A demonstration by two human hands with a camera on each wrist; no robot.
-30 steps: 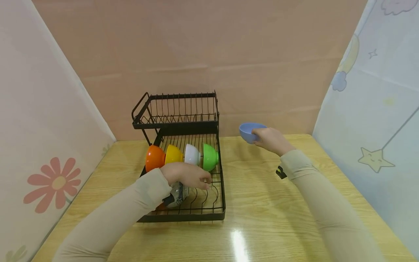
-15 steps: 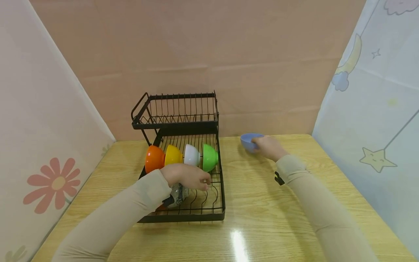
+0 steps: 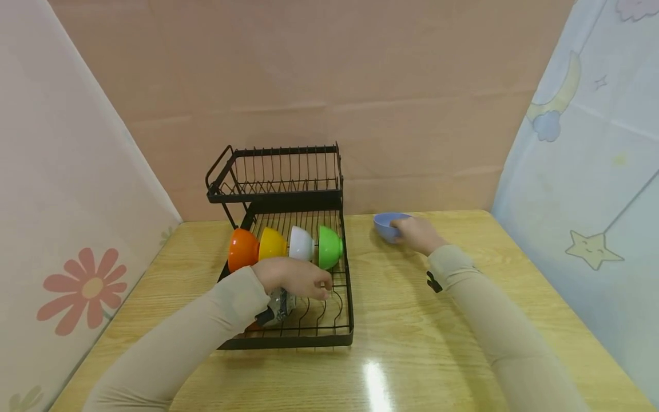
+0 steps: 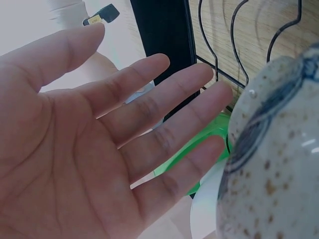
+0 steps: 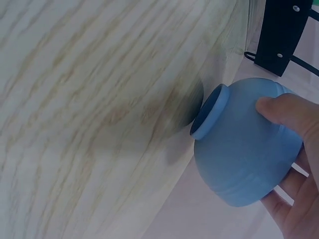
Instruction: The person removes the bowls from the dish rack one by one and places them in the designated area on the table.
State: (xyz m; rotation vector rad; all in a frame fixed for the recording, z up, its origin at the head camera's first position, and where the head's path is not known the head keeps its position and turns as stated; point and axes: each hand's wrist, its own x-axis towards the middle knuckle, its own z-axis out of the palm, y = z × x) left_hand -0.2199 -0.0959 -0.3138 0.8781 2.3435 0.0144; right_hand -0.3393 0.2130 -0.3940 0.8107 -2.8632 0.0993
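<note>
My right hand [image 3: 418, 233] grips a blue bowl [image 3: 383, 229] by its rim, thumb outside on the wall. In the right wrist view the bowl's foot is right at the wooden tabletop [image 5: 114, 109]. My left hand [image 3: 296, 276] hangs over the front of the black dish rack [image 3: 288, 343], fingers relaxed and holding nothing. A speckled bowl with a dark blue pattern [image 4: 279, 164] lies close beside those fingers, partly hidden under the wrist in the head view. Behind this hand an orange bowl [image 3: 243, 250], a yellow bowl [image 3: 272, 242], a white bowl [image 3: 301, 244] and a green bowl [image 3: 330, 248] stand on edge.
The rack's raised upper tier [image 3: 275, 195] rises at the back left. A peach backdrop [image 3: 412, 114] closes off the far side of the table. Patterned side walls, one with a pink flower [image 3: 92, 288], the other with a star [image 3: 592, 250], flank both sides.
My right hand has lowered the blue bowl towards the tabletop and shifted it slightly left and nearer. My left hand has stayed over the rack.
</note>
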